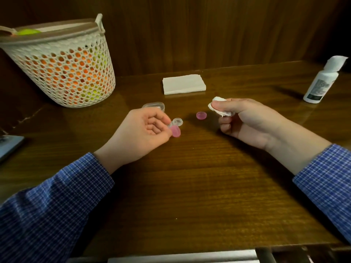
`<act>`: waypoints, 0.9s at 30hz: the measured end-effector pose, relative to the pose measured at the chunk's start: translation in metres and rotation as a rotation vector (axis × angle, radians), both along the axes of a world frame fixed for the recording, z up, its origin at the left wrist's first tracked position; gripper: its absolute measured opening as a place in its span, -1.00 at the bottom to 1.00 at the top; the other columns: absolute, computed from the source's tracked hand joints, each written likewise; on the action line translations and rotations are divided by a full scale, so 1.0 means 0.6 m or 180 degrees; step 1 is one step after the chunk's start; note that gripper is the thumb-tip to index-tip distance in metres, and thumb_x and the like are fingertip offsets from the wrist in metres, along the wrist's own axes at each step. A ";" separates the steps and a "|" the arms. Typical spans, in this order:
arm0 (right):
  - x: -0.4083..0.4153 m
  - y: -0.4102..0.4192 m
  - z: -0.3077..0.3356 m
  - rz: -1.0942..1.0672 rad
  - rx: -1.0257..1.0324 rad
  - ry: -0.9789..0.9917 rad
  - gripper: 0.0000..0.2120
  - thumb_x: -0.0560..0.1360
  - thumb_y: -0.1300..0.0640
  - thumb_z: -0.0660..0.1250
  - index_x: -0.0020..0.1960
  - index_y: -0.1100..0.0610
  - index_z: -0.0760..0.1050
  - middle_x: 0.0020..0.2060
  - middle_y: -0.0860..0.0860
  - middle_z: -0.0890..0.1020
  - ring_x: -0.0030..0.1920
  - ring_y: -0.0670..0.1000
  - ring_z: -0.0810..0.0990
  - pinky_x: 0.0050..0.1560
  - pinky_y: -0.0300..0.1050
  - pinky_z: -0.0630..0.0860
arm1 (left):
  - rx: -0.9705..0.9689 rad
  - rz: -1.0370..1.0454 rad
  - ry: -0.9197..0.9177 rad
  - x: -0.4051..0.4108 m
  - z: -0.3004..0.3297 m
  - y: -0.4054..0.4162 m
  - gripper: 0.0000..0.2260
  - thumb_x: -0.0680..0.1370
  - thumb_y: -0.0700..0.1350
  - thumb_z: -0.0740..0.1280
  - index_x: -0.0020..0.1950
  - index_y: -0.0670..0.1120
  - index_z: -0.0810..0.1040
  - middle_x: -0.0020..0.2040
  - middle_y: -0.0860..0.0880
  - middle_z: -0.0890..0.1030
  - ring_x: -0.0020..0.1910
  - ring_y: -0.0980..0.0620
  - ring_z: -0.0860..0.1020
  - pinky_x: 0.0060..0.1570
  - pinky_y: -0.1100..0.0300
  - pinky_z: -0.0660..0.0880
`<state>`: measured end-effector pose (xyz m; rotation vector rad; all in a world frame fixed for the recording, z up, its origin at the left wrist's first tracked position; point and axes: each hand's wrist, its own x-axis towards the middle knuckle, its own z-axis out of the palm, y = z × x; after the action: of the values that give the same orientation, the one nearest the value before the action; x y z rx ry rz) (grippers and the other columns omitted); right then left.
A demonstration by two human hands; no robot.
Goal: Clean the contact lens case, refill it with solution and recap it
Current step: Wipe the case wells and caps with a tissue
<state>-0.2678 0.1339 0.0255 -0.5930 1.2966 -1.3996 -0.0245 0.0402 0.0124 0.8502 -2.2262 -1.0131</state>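
Note:
My left hand [146, 130] pinches a small clear contact lens case [177, 122] just above the wooden table; one well is open and the other still carries a pink cap [175, 131]. A second pink cap [201, 115] lies loose on the table between my hands. My right hand [245, 120] is closed around a crumpled white tissue [218, 107], held a little right of the loose cap. The white solution bottle [319, 82] stands at the far right, its cap open.
A stack of folded white tissues [183, 84] lies at the back centre. A clear plastic container [154, 106] sits behind my left hand. A white mesh basket [62, 67] with orange and yellow contents stands at the back left. A grey device edge [9, 147] shows at left.

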 end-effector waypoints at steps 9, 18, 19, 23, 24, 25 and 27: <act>0.008 -0.002 0.004 0.0239 0.0094 0.0402 -0.71 0.39 0.12 0.55 0.09 0.13 0.65 -0.30 -0.03 0.74 -0.46 -0.15 0.53 -0.46 -0.29 0.47 | -0.0911 -0.0026 -0.0166 -0.008 -0.011 0.016 -0.73 0.47 -0.08 0.52 0.16 0.01 0.64 -0.23 0.13 0.58 -0.36 0.08 0.55 -0.41 0.18 0.55; 0.012 -0.003 0.007 0.0243 0.0077 0.0504 -0.62 0.24 0.06 0.58 0.03 0.10 0.66 -0.28 -0.02 0.75 -0.46 -0.16 0.54 -0.48 -0.29 0.47 | -0.1496 -0.0208 -0.0672 -0.056 -0.018 0.011 -0.59 0.59 0.01 0.41 0.43 0.07 0.49 0.17 0.16 0.57 -0.14 0.59 0.41 -0.26 0.60 0.34; 0.012 -0.003 0.007 0.0234 0.0077 0.0509 -0.63 0.24 0.06 0.58 0.02 0.10 0.66 -0.28 -0.02 0.75 -0.46 -0.16 0.54 -0.48 -0.29 0.47 | -0.1495 -0.0215 -0.0680 -0.056 -0.019 0.010 -0.59 0.59 0.00 0.40 0.44 0.07 0.48 0.18 0.16 0.59 -0.16 0.60 0.42 -0.28 0.59 0.34; 0.013 -0.003 0.007 0.0220 0.0103 0.0504 -0.59 0.24 0.06 0.57 0.06 0.11 0.64 -0.29 -0.02 0.75 -0.48 -0.16 0.54 -0.49 -0.29 0.47 | -0.1525 -0.0188 -0.0713 -0.051 -0.021 0.008 -0.61 0.61 -0.05 0.39 0.44 0.10 0.47 0.12 0.20 0.60 -0.16 0.56 0.45 -0.30 0.60 0.35; 0.013 -0.003 0.007 0.0230 0.0102 0.0509 -0.58 0.23 0.05 0.57 0.06 0.11 0.64 -0.29 -0.02 0.75 -0.48 -0.16 0.54 -0.49 -0.29 0.47 | -0.1509 -0.0215 -0.0714 -0.050 -0.021 0.008 -0.61 0.60 -0.05 0.39 0.43 0.11 0.47 0.09 0.21 0.60 -0.18 0.51 0.47 -0.30 0.58 0.37; 0.013 -0.002 0.007 0.0238 0.0098 0.0509 -0.58 0.23 0.05 0.57 0.06 0.11 0.64 -0.29 -0.02 0.75 -0.48 -0.16 0.53 -0.49 -0.29 0.47 | -0.1492 -0.0251 -0.0709 -0.048 -0.020 0.007 -0.61 0.60 -0.07 0.39 0.43 0.10 0.48 0.06 0.22 0.60 -0.20 0.46 0.50 -0.31 0.55 0.39; 0.013 -0.002 0.008 0.0243 0.0085 0.0494 -0.57 0.22 0.06 0.57 0.06 0.12 0.64 -0.30 -0.02 0.75 -0.48 -0.16 0.53 -0.49 -0.29 0.46 | -0.1439 -0.0306 -0.0680 -0.043 -0.021 0.006 -0.60 0.59 -0.09 0.40 0.42 0.10 0.49 0.00 0.21 0.60 -0.24 0.38 0.53 -0.31 0.49 0.43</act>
<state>-0.2598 0.1329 0.0301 -0.7373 1.3986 -1.2922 -0.0506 0.0435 0.0000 0.6750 -2.5556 -0.4373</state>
